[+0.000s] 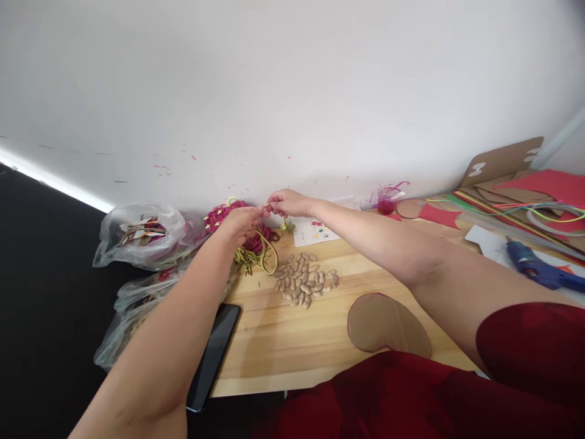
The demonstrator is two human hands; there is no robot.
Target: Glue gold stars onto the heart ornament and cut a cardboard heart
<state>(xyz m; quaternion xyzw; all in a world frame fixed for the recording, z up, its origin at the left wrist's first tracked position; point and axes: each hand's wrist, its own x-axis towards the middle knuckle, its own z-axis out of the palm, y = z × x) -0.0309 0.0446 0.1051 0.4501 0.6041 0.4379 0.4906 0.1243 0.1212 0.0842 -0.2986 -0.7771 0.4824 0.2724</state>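
Note:
At the back of the wooden table, my left hand (247, 222) and my right hand (289, 203) come close together with fingers pinched. Between them runs a thin olive-gold cord (273, 268), which loops down below my left hand towards a bundle of the same cord. Behind my left hand stands a dark pink, bumpy object (219, 214) dotted with small yellow stars, partly hidden by the hand. Under my right hand lies a white sheet (301, 236) with red, dark and yellow star shapes. A spread of peanuts in their shells (304, 280) lies just in front.
A rounded cardboard cutout (381, 323) is near the front edge. On the left are a black tablet (222, 335) and clear plastic bags (107, 244) of scraps. At right sit a blue glue gun (532, 265), stacked cardboard and red paper (543, 186), and a pink-stained cup (387, 203).

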